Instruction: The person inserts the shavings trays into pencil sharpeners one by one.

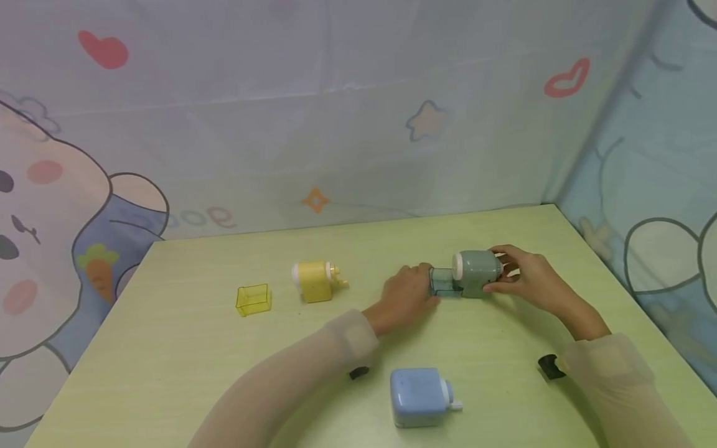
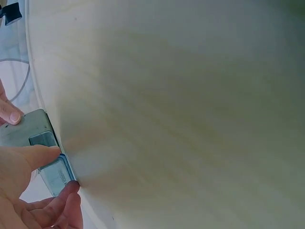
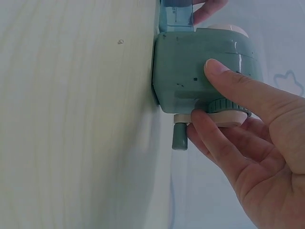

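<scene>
A green crank pencil sharpener (image 1: 483,274) stands on the table at the right. My right hand (image 1: 529,277) holds it at its crank end, with the thumb on the body and the fingers behind the crank (image 3: 180,136). Its clear bluish shavings drawer (image 1: 444,281) sticks out on the opposite side, partly hidden by my left hand (image 1: 407,295). In the left wrist view, thumb and fingers pinch this drawer (image 2: 58,177) by its sides, close over the table.
A yellow pencil sharpener (image 1: 315,281) stands left of my left hand, with a clear yellow drawer (image 1: 254,300) apart from it. Nearer me, between my forearms, sits a blue pencil sharpener (image 1: 417,398). A printed curtain (image 1: 358,124) hangs behind the table (image 1: 185,373).
</scene>
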Motion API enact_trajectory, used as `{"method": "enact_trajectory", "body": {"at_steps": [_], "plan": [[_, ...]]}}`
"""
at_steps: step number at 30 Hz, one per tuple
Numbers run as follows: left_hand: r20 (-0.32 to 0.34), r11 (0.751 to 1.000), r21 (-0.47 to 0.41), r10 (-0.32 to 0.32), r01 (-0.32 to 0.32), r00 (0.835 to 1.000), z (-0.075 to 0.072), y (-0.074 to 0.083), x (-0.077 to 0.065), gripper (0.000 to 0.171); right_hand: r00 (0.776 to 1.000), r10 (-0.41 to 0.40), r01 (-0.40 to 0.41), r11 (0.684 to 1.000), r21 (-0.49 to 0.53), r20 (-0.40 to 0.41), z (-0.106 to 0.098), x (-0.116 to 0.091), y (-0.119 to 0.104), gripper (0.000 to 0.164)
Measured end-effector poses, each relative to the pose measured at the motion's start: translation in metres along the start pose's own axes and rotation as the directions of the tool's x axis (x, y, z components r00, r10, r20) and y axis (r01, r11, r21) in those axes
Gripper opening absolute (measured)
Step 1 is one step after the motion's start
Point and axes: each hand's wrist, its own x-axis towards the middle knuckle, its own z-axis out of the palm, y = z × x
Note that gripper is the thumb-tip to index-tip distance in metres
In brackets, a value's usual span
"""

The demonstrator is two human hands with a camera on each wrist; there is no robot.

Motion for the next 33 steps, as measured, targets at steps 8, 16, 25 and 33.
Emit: {"method": "enact_trajectory", "body": {"at_steps": [8, 16, 25, 33], "plan": [[-0.008, 1.000, 0.007, 0.003, -0.003, 1.000, -0.0011, 0.0002, 0.0000, 0.055, 1.000, 0.001, -0.001, 1.000, -0.002, 0.000, 0.0001, 0.0002, -0.0005, 0.063], [-0.003, 1.000, 0.000, -0.008, 0.008, 1.000, -0.0003, 0.0005, 0.0015, 0.056, 1.000, 0.004, -0.004, 1.000, 0.011, 0.008, 0.0001, 0.0006, 0.0001, 0.063], [-0.020, 1.000, 0.000, -0.005, 0.005, 1.000, 0.0032, 0.0006, 0.0046, 0.055, 1.000, -0.012, 0.012, 1.000, 0.007, 0.005, 0.0003, 0.0013, 0.0001, 0.062], [-0.038, 1.000, -0.014, 0.012, -0.013, 0.999, 0.0037, 0.0024, 0.0062, 0.054, 1.000, -0.020, 0.020, 1.000, -0.001, -0.004, 0.0015, 0.0020, 0.0024, 0.062]]}}
